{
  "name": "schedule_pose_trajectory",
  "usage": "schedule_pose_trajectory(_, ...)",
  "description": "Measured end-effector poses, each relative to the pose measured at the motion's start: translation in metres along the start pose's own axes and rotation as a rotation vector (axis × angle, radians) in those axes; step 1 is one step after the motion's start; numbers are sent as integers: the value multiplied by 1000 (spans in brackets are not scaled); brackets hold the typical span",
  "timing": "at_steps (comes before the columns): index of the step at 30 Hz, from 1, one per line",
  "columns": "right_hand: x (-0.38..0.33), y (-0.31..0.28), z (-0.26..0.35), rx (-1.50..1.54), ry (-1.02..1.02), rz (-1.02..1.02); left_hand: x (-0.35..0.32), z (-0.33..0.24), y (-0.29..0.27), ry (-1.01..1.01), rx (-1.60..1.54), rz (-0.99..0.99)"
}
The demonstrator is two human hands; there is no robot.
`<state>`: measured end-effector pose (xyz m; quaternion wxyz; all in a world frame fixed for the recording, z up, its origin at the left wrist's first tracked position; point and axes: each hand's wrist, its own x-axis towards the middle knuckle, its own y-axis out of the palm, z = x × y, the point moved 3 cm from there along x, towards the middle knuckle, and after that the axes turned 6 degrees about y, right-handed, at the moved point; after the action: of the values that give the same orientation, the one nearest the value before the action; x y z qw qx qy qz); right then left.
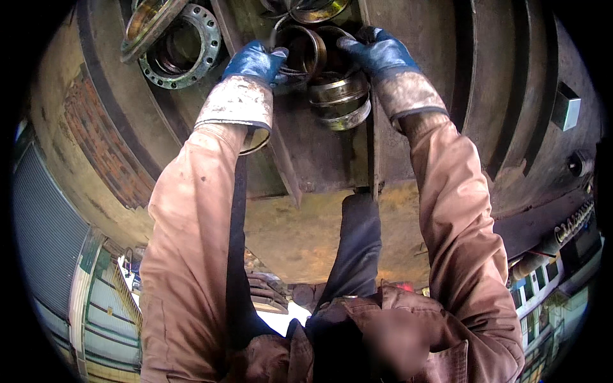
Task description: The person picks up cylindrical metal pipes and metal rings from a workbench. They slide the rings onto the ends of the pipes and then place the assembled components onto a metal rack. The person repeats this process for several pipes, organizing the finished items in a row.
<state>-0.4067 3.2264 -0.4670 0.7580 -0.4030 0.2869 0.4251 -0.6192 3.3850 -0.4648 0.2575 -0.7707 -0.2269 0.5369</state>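
Note:
My left hand [255, 62], in a blue work glove with a dirty pale cuff, is closed on the edge of a metal ring [317, 52]. The ring stands tilted, its brownish inner wall showing. My right hand [381, 51], gloved alike, has its fingers curled on the rim of a second, darker metal ring [333, 30], close beside the first. Its fingertips are partly hidden. Just below, between my hands, lies a shiny grooved metal sleeve [340, 100] with a bright lower band.
A flange [213, 46] with bolt holes lies at the far left, another ring [152, 27] leaning over it. More round metal parts [319, 10] sit at the top edge. Raised metal ribs [284, 163] cross the surface. A small metal block [566, 107] stands at right.

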Motion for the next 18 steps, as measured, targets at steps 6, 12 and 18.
schedule_pose_trajectory(6,-4,32,6,-108,-97,176,19,9,25,40,-93,84)
schedule_pose_trajectory(12,-55,23,-19,451,-168,-29,34,42,31,41,-57,90)
schedule_pose_trajectory(18,-142,45,-174,415,143,-82,52,52,33,26,-78,347)
